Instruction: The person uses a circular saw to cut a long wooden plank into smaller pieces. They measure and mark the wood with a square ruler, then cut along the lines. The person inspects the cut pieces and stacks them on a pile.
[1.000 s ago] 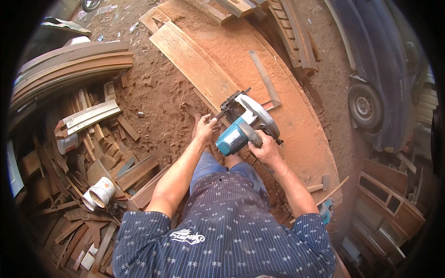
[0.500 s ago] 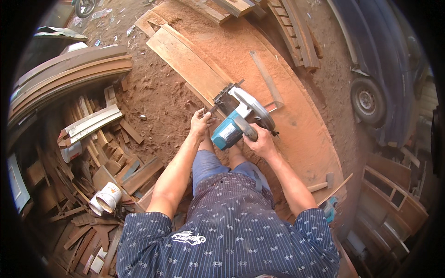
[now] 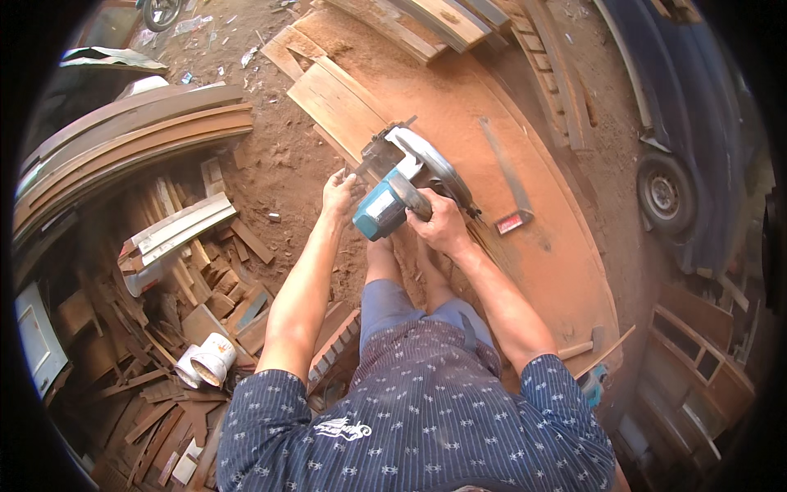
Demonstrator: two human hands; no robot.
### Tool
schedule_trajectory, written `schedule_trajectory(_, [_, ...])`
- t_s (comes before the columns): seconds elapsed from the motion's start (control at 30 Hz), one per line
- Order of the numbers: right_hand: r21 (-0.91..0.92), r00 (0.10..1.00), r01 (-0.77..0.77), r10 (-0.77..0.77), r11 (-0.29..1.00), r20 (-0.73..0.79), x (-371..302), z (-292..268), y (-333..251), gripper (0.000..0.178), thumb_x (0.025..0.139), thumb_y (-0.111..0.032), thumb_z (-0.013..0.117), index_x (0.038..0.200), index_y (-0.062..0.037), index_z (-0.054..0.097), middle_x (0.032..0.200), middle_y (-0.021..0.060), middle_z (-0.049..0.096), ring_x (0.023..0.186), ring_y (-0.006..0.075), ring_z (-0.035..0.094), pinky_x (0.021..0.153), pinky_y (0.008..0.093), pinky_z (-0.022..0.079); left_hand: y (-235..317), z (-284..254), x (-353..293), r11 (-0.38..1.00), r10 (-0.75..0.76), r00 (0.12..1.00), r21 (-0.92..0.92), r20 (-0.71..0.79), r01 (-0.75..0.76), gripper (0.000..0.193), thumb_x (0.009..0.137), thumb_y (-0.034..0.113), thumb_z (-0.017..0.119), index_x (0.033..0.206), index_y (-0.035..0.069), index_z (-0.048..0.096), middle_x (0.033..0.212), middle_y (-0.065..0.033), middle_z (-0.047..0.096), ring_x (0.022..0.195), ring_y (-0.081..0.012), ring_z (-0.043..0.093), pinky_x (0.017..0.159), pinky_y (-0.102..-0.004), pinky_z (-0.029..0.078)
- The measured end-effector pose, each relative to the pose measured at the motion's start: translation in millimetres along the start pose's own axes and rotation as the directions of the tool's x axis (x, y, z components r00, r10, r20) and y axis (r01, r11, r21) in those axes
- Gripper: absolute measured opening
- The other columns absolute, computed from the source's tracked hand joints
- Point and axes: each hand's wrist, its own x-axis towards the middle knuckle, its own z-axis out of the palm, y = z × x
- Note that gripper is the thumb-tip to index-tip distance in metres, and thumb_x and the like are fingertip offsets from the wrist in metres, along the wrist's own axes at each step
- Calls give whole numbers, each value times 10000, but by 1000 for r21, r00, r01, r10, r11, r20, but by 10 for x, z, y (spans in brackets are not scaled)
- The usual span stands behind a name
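Note:
A teal circular saw (image 3: 379,210) with a pale metal blade guard sits over the near part of a wooden plank (image 3: 340,107). My right hand (image 3: 443,223) is wrapped round its black rear handle. On the saw's left side, the fingers of my left hand (image 3: 339,195) are closed at the dark guide bar sticking out past the plank's edge. The blade itself is hidden by the guard and body. To the right, a metal square (image 3: 502,160) lies in the sawdust, with a small red-and-white piece (image 3: 514,220) at its near end.
The plank rests on a broad sawdust-covered board (image 3: 566,271). A hammer (image 3: 587,344) lies near its close right end. Offcuts (image 3: 209,283) and white buckets (image 3: 215,358) are heaped at left. Stacked boards (image 3: 139,123) stand far left; a dark vehicle (image 3: 697,139) is at right.
The saw has advanced along the plank, away from me, with both hands moving along with it. My view has shifted a little. The square's red-and-white end now shows more fully.

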Motion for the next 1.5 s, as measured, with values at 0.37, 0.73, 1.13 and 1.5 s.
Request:
schedule_trajectory(0.37, [0,998,56,-56,998,-27,1812,934,-409,313,800,-148,715,1066,0,643,874,210,698,842,365,696,747,412,548,1501,-512,1267,997,77,996,-22,-52,-78,583,969,90,628,1482,32,357,1150,-153,614,905,-286,670,786,-424,575])
schedule_trajectory(0.73, [4,996,84,-84,996,-16,3036,1572,-631,356,802,-133,714,1125,-3,639,975,206,701,897,360,694,787,396,550,2402,-1108,2428,993,99,995,-61,8,-99,629,963,90,640,1503,35,323,1110,-141,637,949,-275,658,817,-411,572])
schedule_trajectory(1.13, [34,982,180,-177,983,-66,3216,1644,-752,352,778,-122,708,1096,9,632,945,229,689,887,392,678,781,425,546,2721,-1282,2588,984,161,983,-89,92,-153,399,997,83,578,1372,36,451,1113,-153,636,926,-271,656,800,-391,571])
schedule_trajectory(1.5, [23,959,-218,219,976,-180,557,-605,-1488,376,804,-159,775,1120,23,680,1054,139,735,953,221,707,824,334,551,606,-360,90,978,-83,996,190,-27,87,586,988,570,502,1209,34,591,925,-76,644,756,-174,623,661,-352,519])
